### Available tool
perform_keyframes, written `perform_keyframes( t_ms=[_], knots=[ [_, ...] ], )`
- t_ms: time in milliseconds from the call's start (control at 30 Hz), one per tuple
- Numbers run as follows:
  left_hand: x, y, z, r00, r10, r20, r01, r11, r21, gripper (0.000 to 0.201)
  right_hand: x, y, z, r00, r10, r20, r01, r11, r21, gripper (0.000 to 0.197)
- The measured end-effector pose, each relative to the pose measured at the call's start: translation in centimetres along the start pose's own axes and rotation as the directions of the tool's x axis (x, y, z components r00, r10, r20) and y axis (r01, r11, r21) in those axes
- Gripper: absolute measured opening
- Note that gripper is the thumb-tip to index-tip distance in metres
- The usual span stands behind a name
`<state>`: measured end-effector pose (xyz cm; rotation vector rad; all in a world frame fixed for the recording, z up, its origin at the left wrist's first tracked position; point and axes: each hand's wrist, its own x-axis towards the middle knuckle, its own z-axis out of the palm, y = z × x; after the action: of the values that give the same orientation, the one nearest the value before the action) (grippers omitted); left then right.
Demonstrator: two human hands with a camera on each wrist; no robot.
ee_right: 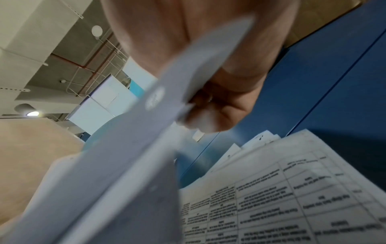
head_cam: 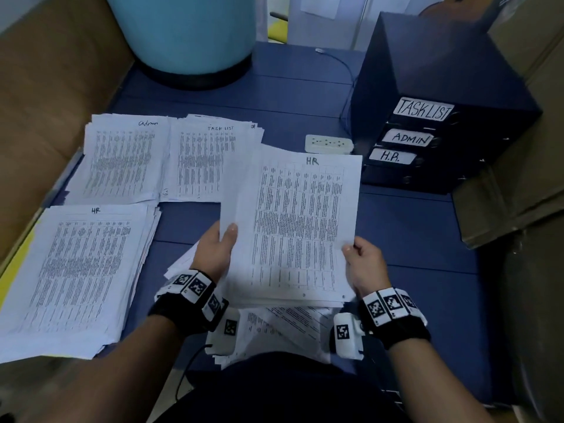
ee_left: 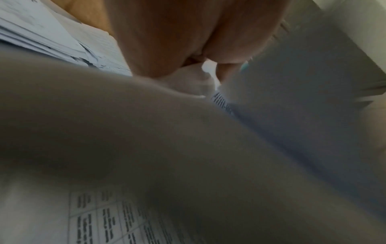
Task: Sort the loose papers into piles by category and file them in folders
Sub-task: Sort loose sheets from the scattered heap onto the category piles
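Note:
A printed sheet headed HR (head_cam: 297,227) is held up over the blue table. My left hand (head_cam: 218,248) grips its left edge with the thumb on top. My right hand (head_cam: 360,261) pinches its lower right edge; the right wrist view shows the fingers (ee_right: 211,105) curled under the sheet (ee_right: 158,115). Below the hands lies a loose unsorted heap (head_cam: 283,325). Three sorted piles lie to the left: HR (head_cam: 76,276), Admin (head_cam: 122,160) and Task List (head_cam: 207,160). In the left wrist view, paper (ee_left: 146,148) fills most of the frame.
A dark drawer box (head_cam: 427,117) labelled TASKLIST, ADMIN and H.R. stands at the right. A white power strip (head_cam: 328,144) lies beside it. A large light-blue drum (head_cam: 186,35) stands at the back. Brown cardboard (head_cam: 45,87) borders the blue table (head_cam: 412,233) on the left and right.

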<state>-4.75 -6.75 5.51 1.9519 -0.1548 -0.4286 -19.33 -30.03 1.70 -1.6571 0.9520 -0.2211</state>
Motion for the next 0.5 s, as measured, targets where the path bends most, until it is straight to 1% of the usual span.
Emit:
perform_keyframes(
  t_ms=[67,133,200,300,367,433,500],
  knots=[
    [-0.1,0.0,0.2,1.0,0.009,0.0,-0.009,1.0,-0.007,0.03,0.1,0.1,0.2,1.0,0.008,0.016,-0.008,1.0,-0.013,0.013],
    [0.3,-0.1,0.2,1.0,-0.009,-0.015,0.009,1.0,0.018,0.03,0.1,-0.3,0.0,1.0,0.003,-0.008,-0.003,1.0,-0.028,0.014],
    [0.6,-0.2,0.1,0.999,-0.024,-0.036,0.025,0.999,0.021,0.031,0.2,-0.7,-0.8,0.996,0.0,-0.093,-0.003,0.999,-0.032,0.016],
    [0.8,-0.3,-0.2,0.997,-0.046,-0.066,0.045,0.999,-0.004,0.03,0.2,-1.2,-2.5,0.97,-0.002,-0.245,-0.001,1.0,-0.011,0.019],
    [1.0,-0.4,-0.3,0.996,-0.054,-0.076,0.055,0.998,0.012,0.031,0.5,-0.9,-3.4,0.959,-0.002,-0.285,0.011,1.0,0.03,0.025],
    [1.1,-0.4,-0.4,0.994,-0.059,-0.088,0.061,0.998,0.02,0.031,0.9,-0.4,-4.0,0.926,0.041,-0.376,-0.008,0.996,0.088,0.029],
    [1.2,-0.4,-0.3,0.992,-0.074,-0.103,0.076,0.997,0.01,0.032,1.0,-0.2,-4.7,0.86,0.144,-0.489,-0.073,0.984,0.161,0.027]
  ],
)
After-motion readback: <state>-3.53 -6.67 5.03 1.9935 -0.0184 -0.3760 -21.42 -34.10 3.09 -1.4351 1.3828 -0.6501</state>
